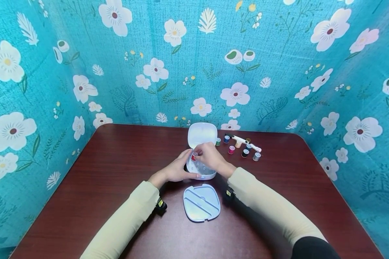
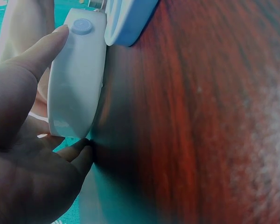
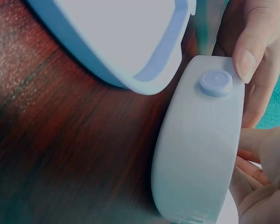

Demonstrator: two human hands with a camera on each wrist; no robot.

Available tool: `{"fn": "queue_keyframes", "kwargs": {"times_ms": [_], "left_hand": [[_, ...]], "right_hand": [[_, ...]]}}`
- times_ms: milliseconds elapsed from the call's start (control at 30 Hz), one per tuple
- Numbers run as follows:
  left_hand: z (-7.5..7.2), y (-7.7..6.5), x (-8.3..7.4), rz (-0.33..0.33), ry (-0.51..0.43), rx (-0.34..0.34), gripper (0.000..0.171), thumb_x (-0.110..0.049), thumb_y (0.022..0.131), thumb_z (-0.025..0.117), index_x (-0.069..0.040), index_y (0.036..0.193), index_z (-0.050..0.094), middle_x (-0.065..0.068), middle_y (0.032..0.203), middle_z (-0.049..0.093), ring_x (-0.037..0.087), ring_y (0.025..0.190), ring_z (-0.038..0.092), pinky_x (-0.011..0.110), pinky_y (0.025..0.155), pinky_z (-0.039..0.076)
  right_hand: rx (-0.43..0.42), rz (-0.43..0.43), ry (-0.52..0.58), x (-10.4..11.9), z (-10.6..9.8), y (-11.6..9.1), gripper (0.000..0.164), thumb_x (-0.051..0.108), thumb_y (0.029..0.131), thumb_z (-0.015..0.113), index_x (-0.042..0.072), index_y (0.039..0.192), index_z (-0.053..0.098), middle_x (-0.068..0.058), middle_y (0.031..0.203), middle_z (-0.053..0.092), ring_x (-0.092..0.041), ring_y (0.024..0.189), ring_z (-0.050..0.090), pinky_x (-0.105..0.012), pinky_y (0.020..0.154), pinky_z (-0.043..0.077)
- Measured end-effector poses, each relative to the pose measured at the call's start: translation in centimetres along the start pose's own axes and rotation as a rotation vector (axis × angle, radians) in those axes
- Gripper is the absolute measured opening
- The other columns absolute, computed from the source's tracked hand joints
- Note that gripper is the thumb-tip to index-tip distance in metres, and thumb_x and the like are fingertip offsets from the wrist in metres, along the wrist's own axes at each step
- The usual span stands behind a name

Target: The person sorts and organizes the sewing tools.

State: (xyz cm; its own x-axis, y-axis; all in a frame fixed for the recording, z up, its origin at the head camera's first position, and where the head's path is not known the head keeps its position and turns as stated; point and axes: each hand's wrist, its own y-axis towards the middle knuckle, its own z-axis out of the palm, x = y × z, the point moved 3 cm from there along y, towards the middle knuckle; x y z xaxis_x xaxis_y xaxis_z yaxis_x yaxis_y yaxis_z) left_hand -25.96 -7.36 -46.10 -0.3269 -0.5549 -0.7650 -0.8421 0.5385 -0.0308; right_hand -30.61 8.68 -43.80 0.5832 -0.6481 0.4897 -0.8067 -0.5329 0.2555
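Observation:
A white box (image 1: 208, 177) stands on the table with its hinged lid (image 1: 202, 134) raised at the back. Its floor carries rows of small pegs. My left hand (image 1: 177, 169) grips the box from the left, thumb along the front wall beside the round button (image 2: 81, 26), fingers round the side. Over the box's left rear part, my right hand (image 1: 210, 155) pinches a red thread spool (image 1: 193, 157), partly covered by the fingers. In the right wrist view the box front (image 3: 196, 140) hides the spool.
A pale blue divided tray (image 1: 201, 203) lies in front of the box. To the right are several thread spools, among them pink (image 1: 231, 150), black (image 1: 245, 153) and grey (image 1: 256, 156), plus a slim white tool (image 1: 255, 148). A floral curtain (image 1: 168, 82) hangs behind the table.

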Motion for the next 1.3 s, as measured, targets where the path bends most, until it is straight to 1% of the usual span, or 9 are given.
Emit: {"fn": "queue_keyframes", "kwargs": {"times_ms": [167, 267, 467, 667, 767, 1033, 1200, 1300], "left_hand": [[0.1, -0.1, 0.1, -0.008, -0.014, -0.003, 0.112, -0.041, 0.086, 0.083, -0.010, 0.165, 0.011, 0.009, 0.169, 0.015, 0.025, 0.151, 0.024, 0.046, 0.121, 0.026], [0.1, -0.1, 0.1, -0.017, -0.014, -0.003, 0.113, -0.042, 0.086, 0.083, -0.009, 0.165, 0.010, 0.009, 0.169, 0.014, 0.024, 0.152, 0.023, 0.046, 0.122, 0.026], [0.1, -0.1, 0.2, -0.021, -0.009, -0.012, 0.113, -0.042, 0.085, 0.084, -0.008, 0.165, 0.011, 0.010, 0.169, 0.015, 0.025, 0.152, 0.024, 0.046, 0.121, 0.026], [0.0, -0.1, 0.3, -0.022, 0.009, -0.015, 0.114, -0.043, 0.084, 0.085, -0.009, 0.165, 0.012, 0.010, 0.169, 0.017, 0.025, 0.152, 0.025, 0.044, 0.122, 0.026], [0.0, -0.1, 0.2, -0.018, 0.007, -0.018, 0.114, -0.042, 0.084, 0.085, -0.007, 0.165, 0.012, 0.011, 0.168, 0.019, 0.026, 0.151, 0.027, 0.045, 0.121, 0.026], [0.0, -0.1, 0.1, -0.026, -0.008, -0.018, 0.113, -0.043, 0.084, 0.085, -0.009, 0.165, 0.014, 0.009, 0.168, 0.019, 0.024, 0.150, 0.028, 0.045, 0.121, 0.028], [0.0, 0.0, 0.2, -0.024, -0.008, -0.010, 0.113, -0.043, 0.084, 0.085, -0.011, 0.165, 0.013, 0.008, 0.168, 0.019, 0.024, 0.150, 0.029, 0.045, 0.120, 0.028], [0.0, 0.2, 0.2, -0.011, 0.003, -0.011, 0.113, -0.043, 0.084, 0.085, -0.011, 0.165, 0.012, 0.008, 0.167, 0.019, 0.024, 0.149, 0.030, 0.045, 0.120, 0.029]], "right_hand": [[0.005, -0.031, -0.042, 0.4, 0.4, 0.1, 0.013, 0.000, 0.088, 0.078, 0.001, 0.101, 0.079, -0.011, 0.095, 0.077, -0.021, 0.088, 0.074, -0.035, 0.082, 0.059], [0.009, -0.037, -0.061, 0.7, 0.4, 0.2, 0.013, 0.001, 0.088, 0.078, 0.000, 0.102, 0.079, -0.012, 0.097, 0.078, -0.023, 0.090, 0.074, -0.036, 0.084, 0.059], [0.006, -0.026, -0.073, 1.0, 0.6, 0.2, 0.013, 0.000, 0.088, 0.078, 0.000, 0.102, 0.079, -0.013, 0.098, 0.077, -0.025, 0.091, 0.074, -0.037, 0.085, 0.059], [0.030, 0.001, -0.119, 0.9, 1.0, 0.3, 0.016, 0.003, 0.090, 0.078, 0.002, 0.106, 0.079, -0.011, 0.102, 0.078, -0.023, 0.096, 0.073, -0.036, 0.088, 0.058], [0.043, -0.002, -0.131, 1.0, 1.0, 0.3, 0.017, 0.004, 0.090, 0.079, 0.002, 0.107, 0.079, -0.011, 0.103, 0.078, -0.024, 0.098, 0.073, -0.036, 0.089, 0.058], [0.108, -0.047, -0.122, 1.2, 0.2, 0.1, 0.022, 0.001, 0.088, 0.079, 0.000, 0.110, 0.078, -0.013, 0.106, 0.077, -0.026, 0.102, 0.073, -0.038, 0.092, 0.057], [0.114, -0.058, -0.132, 1.4, -0.5, -0.1, 0.022, 0.001, 0.089, 0.077, 0.000, 0.110, 0.077, -0.013, 0.106, 0.076, -0.026, 0.100, 0.073, -0.037, 0.090, 0.058], [0.112, -0.048, -0.140, 1.5, -0.9, -0.2, 0.021, 0.002, 0.089, 0.077, 0.001, 0.110, 0.077, -0.012, 0.106, 0.075, -0.025, 0.098, 0.073, -0.036, 0.088, 0.058]]}}
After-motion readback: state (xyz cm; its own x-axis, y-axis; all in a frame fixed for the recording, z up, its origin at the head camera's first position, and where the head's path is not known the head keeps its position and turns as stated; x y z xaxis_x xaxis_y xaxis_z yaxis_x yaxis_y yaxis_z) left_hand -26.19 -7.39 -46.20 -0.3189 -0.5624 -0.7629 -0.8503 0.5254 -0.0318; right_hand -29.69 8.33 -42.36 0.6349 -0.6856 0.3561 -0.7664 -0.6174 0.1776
